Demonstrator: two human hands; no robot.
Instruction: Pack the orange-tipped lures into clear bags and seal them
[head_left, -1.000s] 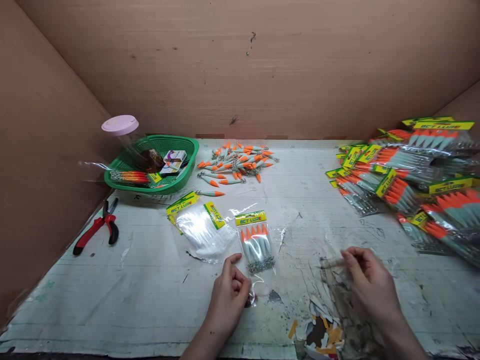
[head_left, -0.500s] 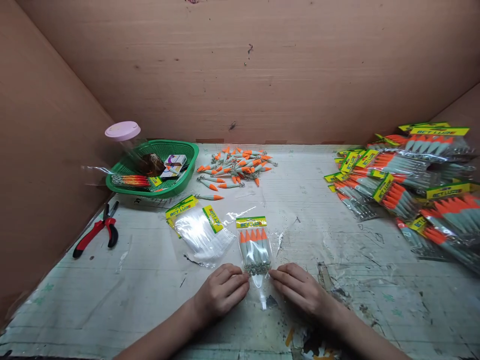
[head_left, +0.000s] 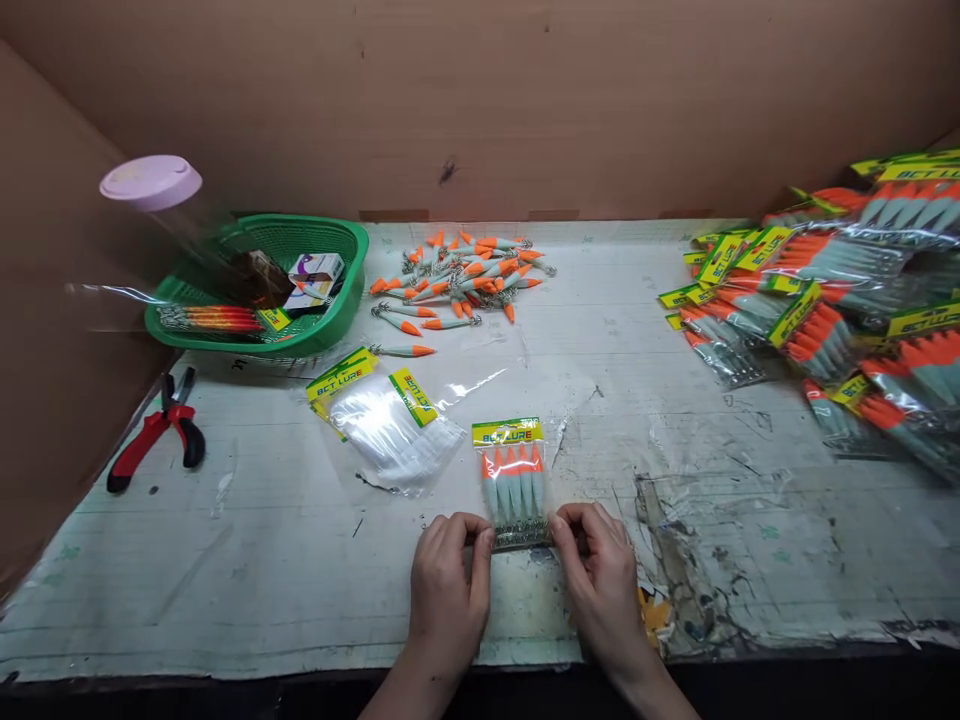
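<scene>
A clear plastic packet of squid jigs (head_left: 514, 485) lies in front of me, its yellow and green header at the far end. Several orange and pale grey lures sit side by side inside, hooks towards me. My left hand (head_left: 454, 575) pinches the packet's near left corner between thumb and fingers. On the near right corner, my right hand (head_left: 596, 570) does the same. Left of the packet lies a stack of clear bags (head_left: 386, 425) with yellow headers. Behind is a pile of loose squid jigs (head_left: 472, 275).
A green basket (head_left: 349, 290) holding a small box, a packet and a pink-lidded container (head_left: 150, 182) stands at the back left. Red-handled pliers (head_left: 157, 430) lie at the left. Filled lure packets (head_left: 817, 310) are heaped at the right. The worktop's paper covering is torn near my right hand.
The packet's loose lower end, stretched out towards me before, now looks folded up at the hooks. Both hands have turned more upright, thumbs at the edge. The camera view has tilted down.
</scene>
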